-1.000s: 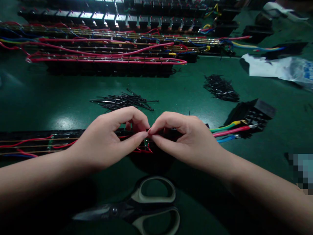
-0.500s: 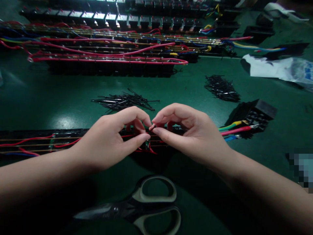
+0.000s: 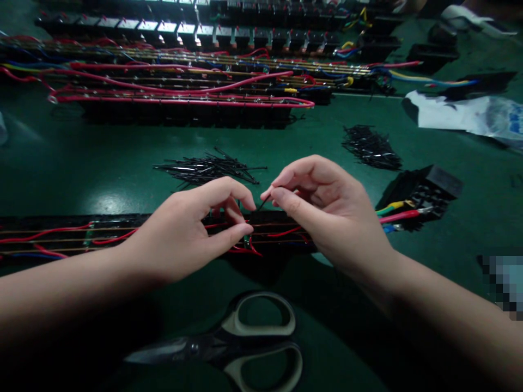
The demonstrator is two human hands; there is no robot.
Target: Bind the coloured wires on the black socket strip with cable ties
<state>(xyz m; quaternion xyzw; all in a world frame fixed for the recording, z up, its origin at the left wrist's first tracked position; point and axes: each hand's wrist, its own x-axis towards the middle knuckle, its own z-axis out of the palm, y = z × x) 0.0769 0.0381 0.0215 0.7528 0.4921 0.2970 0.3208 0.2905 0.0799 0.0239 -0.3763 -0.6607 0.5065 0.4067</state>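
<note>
My right hand (image 3: 330, 201) pinches a thin black cable tie (image 3: 265, 203) between thumb and forefinger; its tip points down and left toward my other hand. My left hand (image 3: 196, 223) hovers over the wired black strip (image 3: 122, 222), forefinger and thumb apart, with nothing visible between them. Below its thumb tip a small green board (image 3: 247, 240) with red wires shows on the strip. My hands cover the strip's middle part. Behind them lies a loose pile of black cable ties (image 3: 204, 167). Scissors (image 3: 212, 348) with black and beige handles rest in front.
A second cable tie pile (image 3: 371, 147) lies to the right. Near it is a black connector block (image 3: 429, 190) with yellow-green, red and blue wires. Several wired black assemblies (image 3: 183, 81) run along the back. A clear and white plastic bag (image 3: 461, 114) sits at the far right.
My right hand has moved up and to the right, away from my left fingertips, and more of the cable tie now shows. My left hand has barely moved.
</note>
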